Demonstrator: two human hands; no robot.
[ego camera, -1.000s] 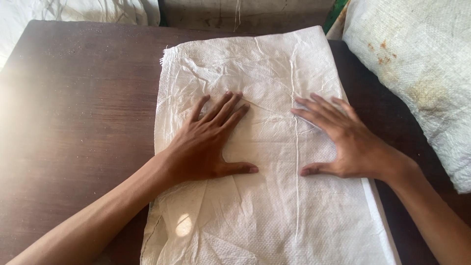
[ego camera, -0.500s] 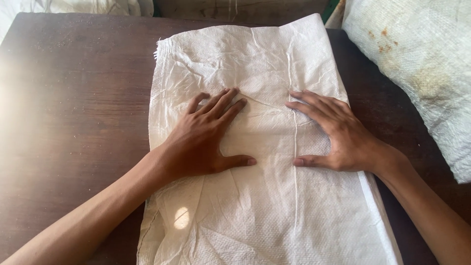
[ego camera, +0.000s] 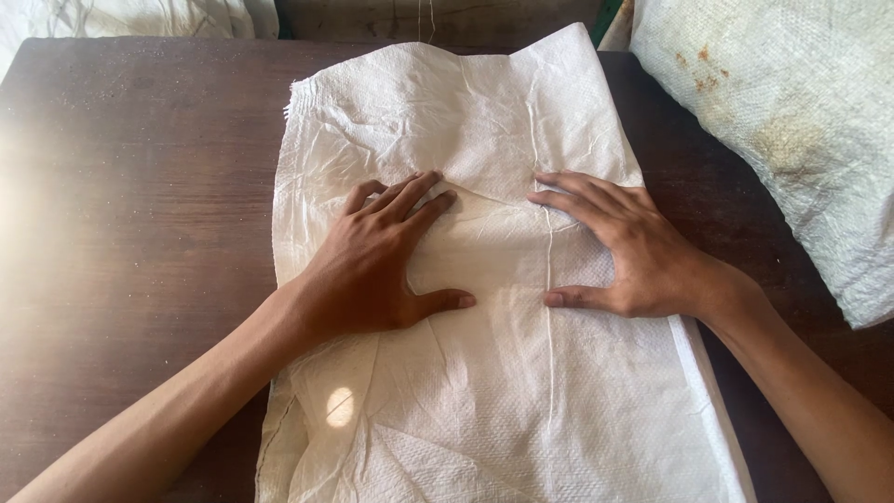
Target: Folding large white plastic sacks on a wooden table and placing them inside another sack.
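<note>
Dark wooden desk (ego camera: 140, 214) is carrying a white woven sack (ego camera: 484, 391) lying flat at center. Left hand (ego camera: 382, 265) and right hand (ego camera: 633, 247) are pressing palm-down on it, fingers spread, gripping nothing. Stained sack (ego camera: 792, 121) is lying at 2 o'clock.
</note>
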